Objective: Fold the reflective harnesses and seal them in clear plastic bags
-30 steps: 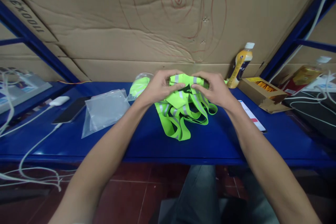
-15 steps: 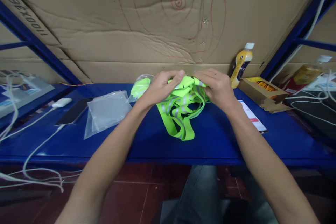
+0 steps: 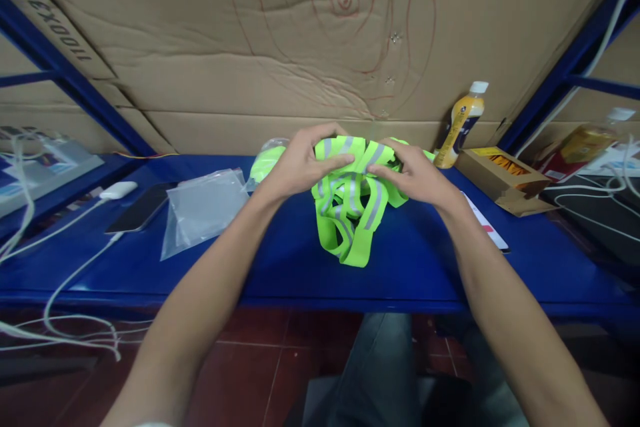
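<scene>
A bundle of neon-green reflective straps (image 3: 350, 197) with silver stripes, probably a strap vest, is bunched up between my two hands over the blue table. My left hand (image 3: 313, 160) grips its upper left part, thumb across the front and fingers behind. On the upper right side, my right hand (image 3: 413, 170) pinches the straps with thumb in front. Loose loops hang from the bundle toward the table's front. Just left of my left hand, partly hidden by it, lies a clear bag with more neon-green material (image 3: 267, 161).
Flat clear plastic bags (image 3: 205, 210), a dark phone (image 3: 140, 208) and a white charger (image 3: 119, 190) with cables lie left. At right are a yellow drink bottle (image 3: 460, 123), a small open carton (image 3: 505, 180) and a white-screened phone (image 3: 487, 223). Cardboard (image 3: 280, 87) lines the back.
The straps have been turned and spread, so more striped bands face me at the top. Both thumbs now lie across the front, and my right hand has shifted slightly right.
</scene>
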A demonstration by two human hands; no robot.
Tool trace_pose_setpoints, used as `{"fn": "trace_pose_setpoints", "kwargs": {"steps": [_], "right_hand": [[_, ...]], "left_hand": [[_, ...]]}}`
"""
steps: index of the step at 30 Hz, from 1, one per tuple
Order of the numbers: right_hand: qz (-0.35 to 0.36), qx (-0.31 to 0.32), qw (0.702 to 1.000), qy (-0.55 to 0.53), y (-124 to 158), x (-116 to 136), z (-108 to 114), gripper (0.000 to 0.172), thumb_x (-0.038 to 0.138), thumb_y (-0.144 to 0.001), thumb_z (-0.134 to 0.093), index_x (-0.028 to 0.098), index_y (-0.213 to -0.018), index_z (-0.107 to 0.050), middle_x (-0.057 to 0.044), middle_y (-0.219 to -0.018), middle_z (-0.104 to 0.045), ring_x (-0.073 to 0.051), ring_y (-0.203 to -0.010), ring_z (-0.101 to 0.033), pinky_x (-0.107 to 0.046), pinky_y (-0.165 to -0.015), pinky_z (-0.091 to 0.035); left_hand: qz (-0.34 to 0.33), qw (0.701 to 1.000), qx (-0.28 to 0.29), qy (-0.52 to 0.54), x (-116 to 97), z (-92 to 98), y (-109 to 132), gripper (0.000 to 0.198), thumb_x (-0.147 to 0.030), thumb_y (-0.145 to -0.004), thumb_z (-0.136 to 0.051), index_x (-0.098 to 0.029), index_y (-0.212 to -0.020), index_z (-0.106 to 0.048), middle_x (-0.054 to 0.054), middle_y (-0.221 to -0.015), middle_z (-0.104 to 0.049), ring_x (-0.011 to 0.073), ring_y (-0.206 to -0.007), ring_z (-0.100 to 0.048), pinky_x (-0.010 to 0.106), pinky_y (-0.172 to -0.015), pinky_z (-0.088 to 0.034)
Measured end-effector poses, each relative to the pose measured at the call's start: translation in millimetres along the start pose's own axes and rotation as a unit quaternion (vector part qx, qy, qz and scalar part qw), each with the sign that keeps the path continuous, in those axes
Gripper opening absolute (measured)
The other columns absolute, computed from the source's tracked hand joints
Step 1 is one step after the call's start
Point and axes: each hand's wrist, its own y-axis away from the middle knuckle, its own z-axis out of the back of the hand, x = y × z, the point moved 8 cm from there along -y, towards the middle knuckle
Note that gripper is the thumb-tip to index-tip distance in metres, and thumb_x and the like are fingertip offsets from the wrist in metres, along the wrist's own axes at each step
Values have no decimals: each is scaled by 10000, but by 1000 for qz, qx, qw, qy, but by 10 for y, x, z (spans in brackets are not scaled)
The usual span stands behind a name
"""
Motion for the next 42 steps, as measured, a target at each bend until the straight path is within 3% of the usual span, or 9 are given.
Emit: {"fn": "trace_pose_setpoints", "kwargs": {"steps": [7, 13, 17, 20, 23, 28, 32, 35, 42], "right_hand": [[10, 101, 989, -104, -27, 121, -167, 502, 688, -947, -755, 188, -980, -719, -3, -849, -690, -165, -749, -561, -297, -712, -449], [20, 62, 998, 17, -20, 176, -99, 424, 585, -990, -737, 184, -851, -722, 16, -699, -617, -146, -653, -507, -304, -649, -362], [93, -11, 990, 108, 23, 255, -66, 226, 280, -1033, -619, 213, -1126, -815, -79, -1084, -836, -262, -946, -730, -384, -869, -516], [104, -60, 978, 168, 52, 248, -66, 466, 129, -1002, -519, 250, -1376, -770, -90, -1391, -794, -312, -1174, -743, -479, -1042, -551], [94, -71, 976, 183, 53, 254, -74, 562, 142, -985, -538, 277, -1508, -696, -83, -1537, -711, -337, -1357, -686, -531, -1163, -529], [65, -7, 994, 92, 20, 240, -76, 851, 470, -909, -777, 241, -1677, -491, -145, -1628, -619, -392, -1454, -613, -567, -1195, -504], [11, 28, 999, 15, -3, 100, 7, 445, 551, -958, -763, 219, -1254, -748, -83, -1183, -808, -276, -1013, -720, -409, -909, -561], [3, 98, 995, -11, 2, 57, -35, 428, 636, -960, -754, 216, -910, -683, 2, -817, -676, -171, -730, -544, -311, -669, -432], [11, 145, 986, 76, 37, 130, -81, 279, 488, -994, -740, 221, -992, -661, -17, -873, -696, -186, -758, -544, -324, -710, -385]], "left_hand": [[-27, 991, 63, -111, -106, -132, 53, 443, -628, -977, -755, -206, -1111, -726, 15, -911, -728, 180, -780, -608, 300, -772, -456], [24, 997, 65, -24, -53, -56, 20, 692, -823, -1006, -550, -179, -1083, -792, 102, -1104, -810, 258, -1018, -729, 337, -889, -531], [123, 986, 107, 29, 129, -77, 45, 692, -805, -1014, -556, -174, -825, -769, 64, -818, -755, 203, -769, -691, 300, -692, -503], [178, 968, 149, 97, 214, -169, 100, 580, -725, -964, -708, -178, -775, -749, 44, -720, -697, 168, -645, -624, 279, -583, -434], [205, 958, 99, 174, 251, -118, 102, 481, -633, -823, -900, -177, -903, -771, 40, -780, -711, 149, -623, -602, 265, -549, -410], [93, 991, 63, 77, 79, 42, 29, 509, -546, -711, -1001, -172, -907, -716, 37, -880, -720, 172, -789, -635, 275, -703, -481], [7, 997, 72, -25, -112, 1, 34, 464, -568, -831, -914, -189, -1030, -735, 33, -970, -740, 194, -871, -639, 292, -796, -473], [-15, 994, 84, -72, -183, -101, 60, 451, -581, -892, -857, -198, -1088, -721, 21, -990, -743, 190, -853, -626, 286, -795, -445], [-51, 980, 133, -139, -179, -359, 108, 404, -567, -978, -781, -221, -1156, -671, -5, -925, -718, 173, -736, -579, 284, -741, -384]]}}
